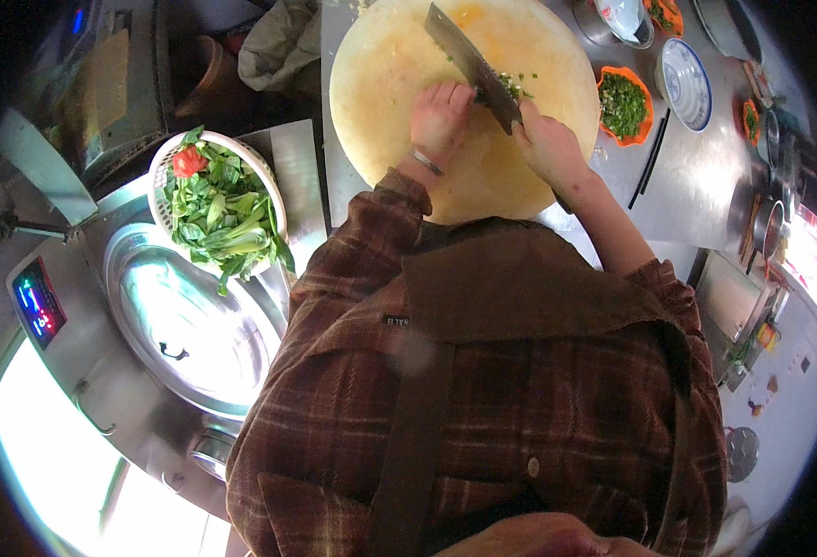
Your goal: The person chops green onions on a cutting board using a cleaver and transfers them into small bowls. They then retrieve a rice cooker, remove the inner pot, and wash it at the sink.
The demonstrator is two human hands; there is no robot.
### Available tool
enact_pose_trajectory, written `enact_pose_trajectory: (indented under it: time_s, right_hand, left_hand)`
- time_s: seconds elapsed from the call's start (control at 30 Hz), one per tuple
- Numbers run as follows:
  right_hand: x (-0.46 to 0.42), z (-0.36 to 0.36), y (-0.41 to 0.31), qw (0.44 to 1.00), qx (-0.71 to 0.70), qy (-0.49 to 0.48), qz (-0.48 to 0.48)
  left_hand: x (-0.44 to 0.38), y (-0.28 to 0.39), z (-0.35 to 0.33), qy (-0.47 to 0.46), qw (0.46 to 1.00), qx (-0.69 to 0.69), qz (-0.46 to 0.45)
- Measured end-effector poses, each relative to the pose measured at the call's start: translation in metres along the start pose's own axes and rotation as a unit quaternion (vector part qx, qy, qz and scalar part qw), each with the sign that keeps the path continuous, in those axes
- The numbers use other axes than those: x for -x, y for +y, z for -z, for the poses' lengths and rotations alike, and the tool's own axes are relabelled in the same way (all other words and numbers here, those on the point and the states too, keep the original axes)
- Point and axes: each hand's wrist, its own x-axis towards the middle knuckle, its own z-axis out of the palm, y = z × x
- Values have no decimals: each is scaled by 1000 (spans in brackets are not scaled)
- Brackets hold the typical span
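Observation:
A metal cleaver (476, 69) lies across the upper middle of a large round cutting board (387, 90), its blade slanting from upper left to lower right. My right hand (549, 143) is closed around the cleaver at the lower right end of the blade. Chopped green herbs (514, 86) lie along the far side of the blade. On the near side, my left hand (442, 117) rests on the board with curled fingers, its fingertips by a bit of green next to the blade; whether it grips anything is hidden.
An orange bowl of chopped greens (624, 106), black chopsticks (650, 159) and a blue-rimmed bowl (686, 85) stand right of the board. At left, a white basket (278, 202) of leafy greens with a red item (189, 161) overlaps a shiny metal basin (126, 334).

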Motion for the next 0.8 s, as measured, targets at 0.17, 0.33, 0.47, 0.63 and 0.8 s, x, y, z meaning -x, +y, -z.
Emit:
enact_pose_trajectory:
  time_s: [0.17, 0.33, 0.47, 0.63, 0.8]
  right_hand:
    - [-14, 22, -4, 998, 46, -27, 43]
    - [-2, -3, 2, 1000, -5, 2, 12]
    - [-11, 8, 3, 999, 21, 12, 45]
    - [-4, 3, -3, 1000, 3, -12, 6]
    - [-6, 10, -2, 1000, 24, -10, 15]
  left_hand:
    - [-3, -4, -1, 5, 1000, 8, 2]
    - [-3, -3, -1, 11, 1000, 17, 12]
    - [1, -6, -1, 10, 1000, -7, 28]
    - [1, -7, -1, 21, 999, -15, 30]
    - [1, -7, -4, 29, 999, -21, 23]
